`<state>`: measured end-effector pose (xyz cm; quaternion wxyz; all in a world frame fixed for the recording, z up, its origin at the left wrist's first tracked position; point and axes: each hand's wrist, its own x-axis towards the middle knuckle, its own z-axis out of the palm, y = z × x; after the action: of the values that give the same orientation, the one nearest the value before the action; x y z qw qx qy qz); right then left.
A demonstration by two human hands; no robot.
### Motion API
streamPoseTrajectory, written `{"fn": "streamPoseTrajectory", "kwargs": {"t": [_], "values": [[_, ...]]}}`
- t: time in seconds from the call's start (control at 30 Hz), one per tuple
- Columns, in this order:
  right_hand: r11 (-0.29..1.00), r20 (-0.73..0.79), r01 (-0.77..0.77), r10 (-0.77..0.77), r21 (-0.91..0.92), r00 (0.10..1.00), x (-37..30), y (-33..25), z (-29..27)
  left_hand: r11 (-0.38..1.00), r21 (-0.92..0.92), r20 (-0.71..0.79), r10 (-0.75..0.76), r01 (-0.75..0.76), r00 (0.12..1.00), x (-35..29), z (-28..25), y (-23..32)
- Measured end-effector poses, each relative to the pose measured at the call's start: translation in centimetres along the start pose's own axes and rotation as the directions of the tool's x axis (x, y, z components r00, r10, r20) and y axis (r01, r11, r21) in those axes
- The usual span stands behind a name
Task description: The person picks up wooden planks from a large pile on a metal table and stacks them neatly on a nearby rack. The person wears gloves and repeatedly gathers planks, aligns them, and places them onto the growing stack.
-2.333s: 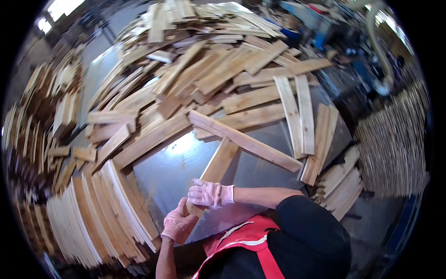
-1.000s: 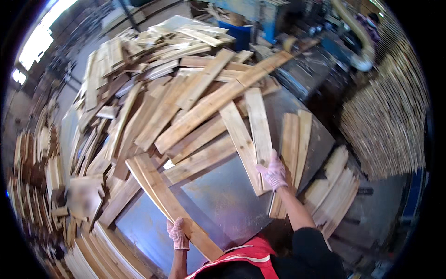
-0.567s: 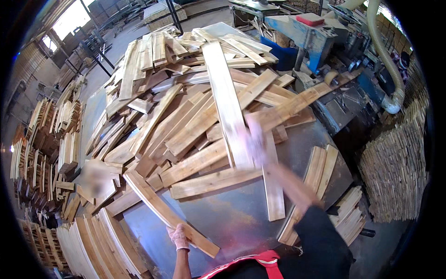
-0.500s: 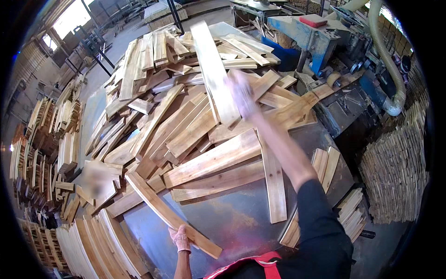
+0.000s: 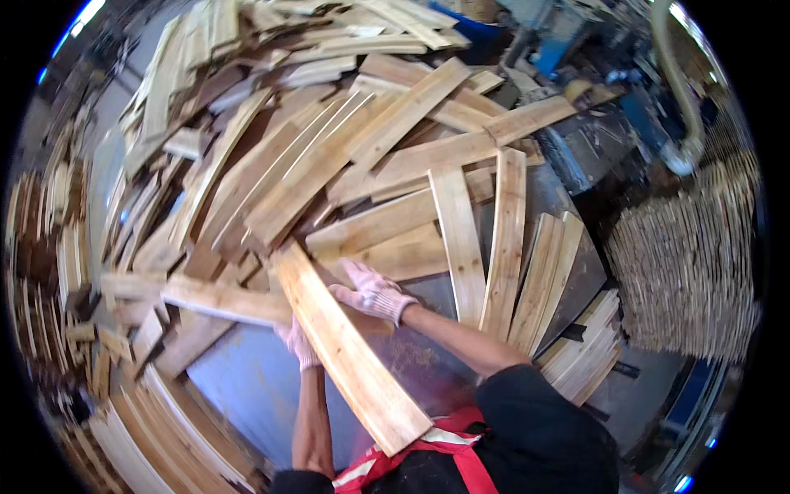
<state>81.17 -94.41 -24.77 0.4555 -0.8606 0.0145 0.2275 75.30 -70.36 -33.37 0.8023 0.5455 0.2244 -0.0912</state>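
A pale wooden plank slants from the pile toward my chest, with its near end at my red-and-white strap. My left hand, in a pinkish knit glove, grips its left edge; part of the fingers is hidden by the wood. On the opposite side, my gloved right hand has its fingers stretched out, the thumb side close to the plank's right edge. Another plank reaches from the left up to my left hand. Beyond both hands spreads a heap of loose planks.
Several planks lie side by side on the right of the metal table. Upright stacked boards stand at the lower left, and a tall wood stack at the right. A machine with a hose is at the far right.
My right hand has come back from the heap, where it was at a bright plank, to beside my left hand. The view has tilted down. One more plank lies on the table's right.
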Motion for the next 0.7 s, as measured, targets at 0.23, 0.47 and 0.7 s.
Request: {"fn": "streamPoseTrajectory", "kwargs": {"t": [0.23,0.47,0.7], "values": [[0.239,0.242,-0.295,0.228,0.925,0.943,-6.6,2.0,9.2,0.962,0.255,-0.459,0.208,-0.096,0.864,-2.2,-2.2,3.7],[0.981,-0.161,0.0,0.032,0.193,0.986,-10.1,0.1,14.5,0.889,0.448,-0.249,0.221,-0.09,0.943,-17.8,-12.4,-0.3],[0.971,0.144,0.211,-0.226,0.113,0.963,-15.0,-4.0,16.9,0.704,0.67,-0.367,0.039,0.236,0.929,-18.7,-7.8,1.2]]}}
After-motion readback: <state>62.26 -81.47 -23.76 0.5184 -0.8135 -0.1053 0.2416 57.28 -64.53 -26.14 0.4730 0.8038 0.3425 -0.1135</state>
